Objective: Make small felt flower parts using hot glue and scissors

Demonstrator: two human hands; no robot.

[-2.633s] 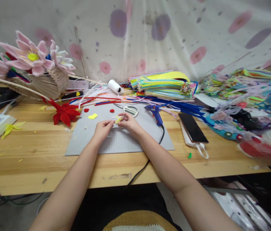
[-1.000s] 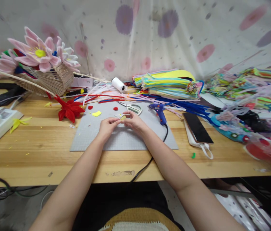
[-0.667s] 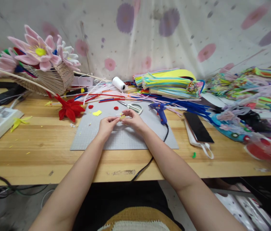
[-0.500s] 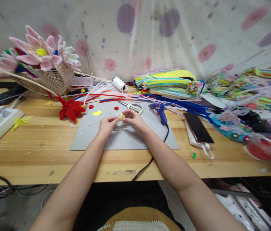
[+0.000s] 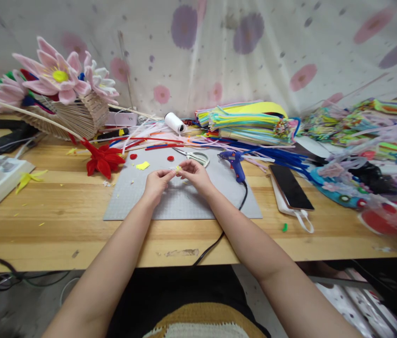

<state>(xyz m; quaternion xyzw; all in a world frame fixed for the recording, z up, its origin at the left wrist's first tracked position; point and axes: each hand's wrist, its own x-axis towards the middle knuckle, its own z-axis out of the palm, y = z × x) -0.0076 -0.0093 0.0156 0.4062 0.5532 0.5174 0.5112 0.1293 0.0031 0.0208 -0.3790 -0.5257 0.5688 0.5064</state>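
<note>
Over the grey cutting mat [image 5: 128, 202], my left hand [image 5: 158, 184] and my right hand [image 5: 194, 176] meet fingertip to fingertip. Both are closed in a pinch on a small yellow piece [image 5: 178, 169], mostly covered by the fingers, so its kind is unclear. Just behind the fingers lie scissors [image 5: 200, 158] with pale handles and a small red disc [image 5: 171, 158]. A yellow scrap [image 5: 142, 165] and another red disc [image 5: 133, 157] rest on the mat to the left. To the right of my right hand is a blue glue gun [image 5: 235, 164].
A red fuzzy flower [image 5: 104, 158] lies left of the mat, near a basket of pink flowers [image 5: 61, 77]. Pipe cleaner bundles [image 5: 251, 119] and a white thread spool [image 5: 175, 123] sit behind. At right is a phone [image 5: 292, 187]; the glue gun's black cord [image 5: 212, 246] crosses the table's front edge.
Both hands stay at nearly the same spot, with only slight shifts of the fingers around the small yellow piece. Nothing else has visibly moved.
</note>
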